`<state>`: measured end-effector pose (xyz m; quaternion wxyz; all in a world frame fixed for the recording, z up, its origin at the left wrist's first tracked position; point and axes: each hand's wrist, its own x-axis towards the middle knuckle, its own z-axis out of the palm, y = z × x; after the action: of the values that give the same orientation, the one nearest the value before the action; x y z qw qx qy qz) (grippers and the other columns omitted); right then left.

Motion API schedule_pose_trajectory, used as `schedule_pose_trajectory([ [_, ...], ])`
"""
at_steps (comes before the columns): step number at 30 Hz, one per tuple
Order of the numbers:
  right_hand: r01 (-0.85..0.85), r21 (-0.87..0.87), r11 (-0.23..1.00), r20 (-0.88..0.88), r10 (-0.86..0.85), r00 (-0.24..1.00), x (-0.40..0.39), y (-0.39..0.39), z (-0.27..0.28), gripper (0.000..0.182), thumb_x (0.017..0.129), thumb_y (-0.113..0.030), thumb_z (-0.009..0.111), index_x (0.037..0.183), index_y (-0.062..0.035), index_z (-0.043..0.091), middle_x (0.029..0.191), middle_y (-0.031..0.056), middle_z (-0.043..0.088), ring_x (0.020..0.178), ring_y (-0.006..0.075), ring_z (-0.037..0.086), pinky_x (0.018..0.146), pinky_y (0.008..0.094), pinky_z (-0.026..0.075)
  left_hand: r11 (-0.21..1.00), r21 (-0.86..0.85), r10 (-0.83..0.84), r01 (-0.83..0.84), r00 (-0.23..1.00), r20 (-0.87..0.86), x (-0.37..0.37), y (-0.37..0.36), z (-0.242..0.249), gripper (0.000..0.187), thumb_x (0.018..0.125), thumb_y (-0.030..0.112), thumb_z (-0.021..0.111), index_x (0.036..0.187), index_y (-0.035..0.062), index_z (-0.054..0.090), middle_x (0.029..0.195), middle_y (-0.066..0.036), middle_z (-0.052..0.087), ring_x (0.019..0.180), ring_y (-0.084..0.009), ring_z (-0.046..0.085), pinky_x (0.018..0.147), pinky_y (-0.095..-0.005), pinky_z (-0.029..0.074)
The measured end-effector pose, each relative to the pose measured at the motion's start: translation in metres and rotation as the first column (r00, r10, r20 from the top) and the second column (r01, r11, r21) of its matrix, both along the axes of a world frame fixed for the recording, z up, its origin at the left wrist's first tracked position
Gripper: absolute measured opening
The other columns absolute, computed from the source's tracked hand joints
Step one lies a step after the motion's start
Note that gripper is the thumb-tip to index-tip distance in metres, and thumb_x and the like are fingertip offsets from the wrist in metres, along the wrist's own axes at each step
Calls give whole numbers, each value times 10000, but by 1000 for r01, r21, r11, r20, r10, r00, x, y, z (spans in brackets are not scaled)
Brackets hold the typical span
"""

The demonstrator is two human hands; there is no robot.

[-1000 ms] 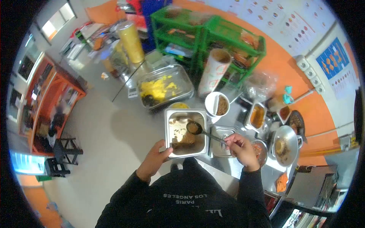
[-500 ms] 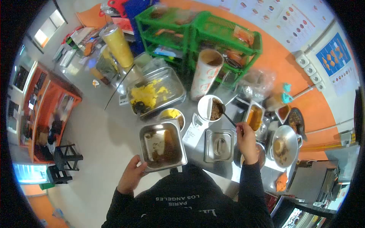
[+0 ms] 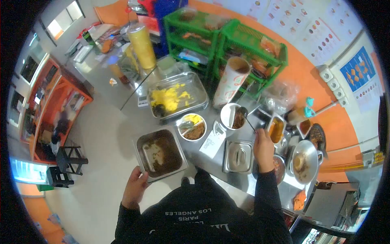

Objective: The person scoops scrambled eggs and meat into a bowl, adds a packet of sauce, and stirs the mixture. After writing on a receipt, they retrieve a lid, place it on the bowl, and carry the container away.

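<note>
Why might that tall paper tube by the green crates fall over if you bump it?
The tall paper tube is probably tippy: it stands much taller than it is wide and already looks tilted. It seems to be paper, so likely light and easy to squash. Its top is open with something dark inside, so a knock might spill it onto the counter.

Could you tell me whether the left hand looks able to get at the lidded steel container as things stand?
Probably not at once: the left hand is gripping the steel pan, held off the counter edge. The lidded container sits uncovered nearer the right hand.
</note>
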<state>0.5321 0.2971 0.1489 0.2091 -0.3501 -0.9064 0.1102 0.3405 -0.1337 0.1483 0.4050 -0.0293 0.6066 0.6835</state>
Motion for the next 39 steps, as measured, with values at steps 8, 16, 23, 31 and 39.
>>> schedule_pose_trajectory([
  [8, -99, -315, 944, -439, -52, 897, 32, 7, -57, 107, 1008, -151, 538, 1064, -67, 572, 892, 85, 615, 662, 243, 595, 563, 363, 478, 978, -6, -207, 208, 970, -126, 29, 2, 2, 162, 1012, 132, 544, 1151, 50, 547, 1119, -66, 604, 1004, -164, 617, 868, -304, 534],
  [16, -468, -853, 229, -502, -604, 619, 136, -69, -1, 153, 1006, -183, 577, 1124, -88, 595, 812, -3, 586, 554, 61, 407, 501, 207, 325, 751, -63, -660, 658, 746, -89, 69, 61, -15, 364, 1004, 275, 583, 1305, 80, 516, 1197, -40, 587, 1076, -144, 559, 894, -326, 488],
  [23, -56, -908, 416, -232, -385, 893, 325, -125, 32, 212, 985, -275, 633, 998, -65, 657, 782, -18, 613, 656, 46, 511, 560, 209, 386, 477, 194, -878, 857, 457, 141, 165, 150, -16, 367, 1034, 248, 548, 1371, 117, 482, 1242, -20, 574, 1094, -109, 569, 907, -289, 499],
  [31, 250, -860, 444, -96, -623, 776, 494, -139, -6, 204, 990, -199, 616, 1003, -5, 677, 806, -2, 657, 692, 91, 588, 629, 259, 478, 139, 228, -963, 964, 78, 258, 318, 259, -71, 347, 1038, 233, 534, 1353, 99, 478, 1281, -31, 559, 1187, -137, 573, 1005, -329, 511],
  [39, 440, -730, 522, -144, -747, 649, 587, -70, -60, 298, 1000, -241, 587, 928, 21, 709, 772, 65, 688, 702, 116, 608, 637, 296, 476, 188, 260, -969, 947, 135, 209, 469, 354, -133, 294, 1019, 234, 564, 1284, 115, 518, 1252, -19, 564, 1159, -116, 515, 960, -309, 438],
])
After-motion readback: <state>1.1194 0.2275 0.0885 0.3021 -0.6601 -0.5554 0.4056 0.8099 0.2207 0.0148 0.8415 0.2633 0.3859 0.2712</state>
